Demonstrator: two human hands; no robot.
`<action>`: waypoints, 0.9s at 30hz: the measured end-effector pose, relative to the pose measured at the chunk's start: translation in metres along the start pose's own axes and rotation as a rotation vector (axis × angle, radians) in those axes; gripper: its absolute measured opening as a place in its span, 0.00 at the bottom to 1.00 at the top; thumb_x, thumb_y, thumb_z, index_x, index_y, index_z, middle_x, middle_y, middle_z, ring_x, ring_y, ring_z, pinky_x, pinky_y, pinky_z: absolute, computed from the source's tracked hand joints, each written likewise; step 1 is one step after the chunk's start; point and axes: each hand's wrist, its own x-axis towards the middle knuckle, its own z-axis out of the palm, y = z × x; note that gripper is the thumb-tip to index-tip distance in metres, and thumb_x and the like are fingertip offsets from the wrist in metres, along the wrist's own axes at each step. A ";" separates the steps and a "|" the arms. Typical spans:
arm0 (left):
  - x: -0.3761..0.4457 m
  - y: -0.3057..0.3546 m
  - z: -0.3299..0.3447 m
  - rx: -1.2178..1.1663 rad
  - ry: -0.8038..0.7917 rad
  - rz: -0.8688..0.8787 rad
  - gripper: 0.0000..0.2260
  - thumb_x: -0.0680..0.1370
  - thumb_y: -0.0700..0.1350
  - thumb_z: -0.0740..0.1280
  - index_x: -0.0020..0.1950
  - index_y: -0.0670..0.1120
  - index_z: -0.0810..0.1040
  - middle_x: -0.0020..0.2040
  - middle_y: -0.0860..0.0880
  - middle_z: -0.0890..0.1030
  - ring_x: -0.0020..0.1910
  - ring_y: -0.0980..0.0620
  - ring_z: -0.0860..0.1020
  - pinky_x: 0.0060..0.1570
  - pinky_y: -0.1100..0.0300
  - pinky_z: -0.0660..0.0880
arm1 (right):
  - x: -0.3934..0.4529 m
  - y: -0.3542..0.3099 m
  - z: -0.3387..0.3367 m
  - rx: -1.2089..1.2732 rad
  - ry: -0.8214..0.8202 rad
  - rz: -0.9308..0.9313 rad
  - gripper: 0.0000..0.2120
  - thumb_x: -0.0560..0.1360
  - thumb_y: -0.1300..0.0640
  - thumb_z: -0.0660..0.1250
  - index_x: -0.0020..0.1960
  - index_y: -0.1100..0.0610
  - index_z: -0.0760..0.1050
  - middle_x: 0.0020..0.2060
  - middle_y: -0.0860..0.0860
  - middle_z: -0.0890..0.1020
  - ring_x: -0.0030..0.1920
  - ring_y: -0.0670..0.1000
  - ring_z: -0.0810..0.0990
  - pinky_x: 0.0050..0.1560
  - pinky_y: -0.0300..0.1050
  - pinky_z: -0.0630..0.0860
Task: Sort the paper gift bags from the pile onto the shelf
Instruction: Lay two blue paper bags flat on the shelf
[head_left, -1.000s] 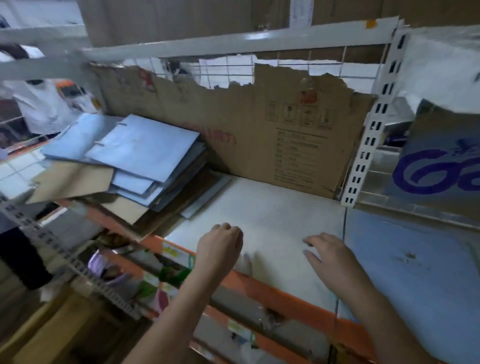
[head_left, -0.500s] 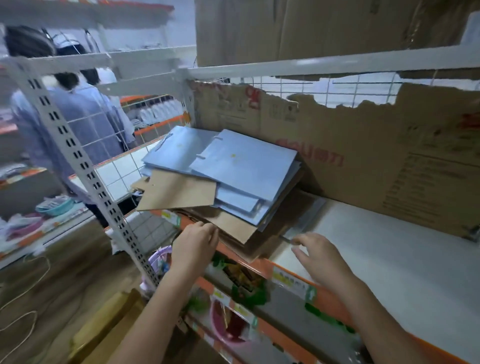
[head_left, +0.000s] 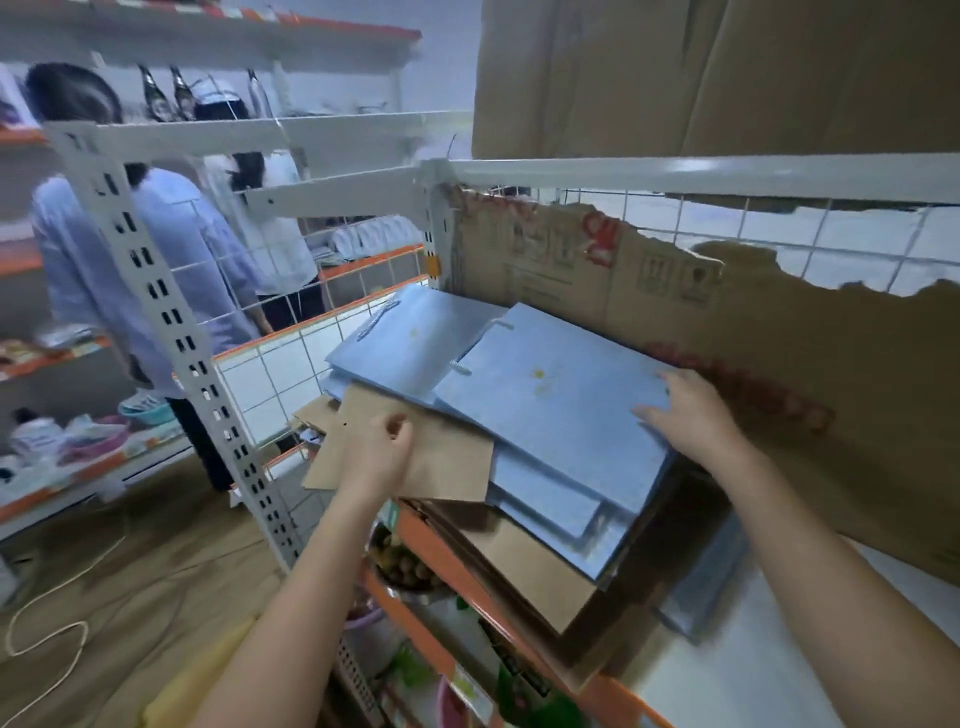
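Reaching in from the lower edge, both forearms are stretched toward the pile (head_left: 498, 467) of flat paper bags on the left part of the shelf (head_left: 769, 670). The left hand (head_left: 376, 457) is laid on a brown bag (head_left: 447, 467) at the front of the pile, with the wrist nearly straight; its fingers are bent downward at the bag's far edge and the thumb is seen on top, but it cannot be told if the bag is really gripped. The right hand (head_left: 685, 415) is placed at the right edge of the top blue bag (head_left: 550, 405), palm down, the fingers almost straight and spread over the paper, so this hand is seen as open and only pressing. A second blue bag (head_left: 415, 343) is lying to the left, partly covered by the top one, with a twisted handle at its far edge. More blue and brown bags are stacked below, fanned out and hanging over the orange front edge of the shelf. A torn cardboard sheet (head_left: 727, 338) is standing behind the pile, against the wire grid. On the left, behind a perforated white post (head_left: 171, 332), two persons are seen in light shirts.
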 end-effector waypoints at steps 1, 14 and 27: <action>0.009 0.004 0.001 -0.145 -0.034 -0.076 0.08 0.78 0.45 0.60 0.46 0.50 0.79 0.40 0.42 0.79 0.38 0.45 0.79 0.45 0.52 0.77 | 0.012 0.001 0.002 -0.032 -0.038 0.009 0.32 0.71 0.46 0.69 0.70 0.60 0.65 0.68 0.59 0.69 0.67 0.59 0.68 0.67 0.52 0.66; 0.077 0.021 0.007 -0.713 -0.068 -0.308 0.06 0.78 0.42 0.63 0.53 0.42 0.74 0.39 0.48 0.74 0.35 0.56 0.71 0.33 0.61 0.66 | 0.025 0.001 0.010 -0.082 -0.146 0.231 0.43 0.66 0.37 0.70 0.71 0.59 0.59 0.69 0.60 0.59 0.70 0.61 0.53 0.67 0.54 0.60; 0.082 0.026 0.056 -1.202 -0.030 -0.334 0.15 0.80 0.39 0.58 0.66 0.46 0.61 0.50 0.51 0.75 0.49 0.49 0.75 0.53 0.52 0.75 | -0.022 0.001 0.022 0.065 0.058 0.445 0.33 0.68 0.44 0.72 0.66 0.58 0.66 0.64 0.58 0.67 0.67 0.60 0.62 0.64 0.52 0.63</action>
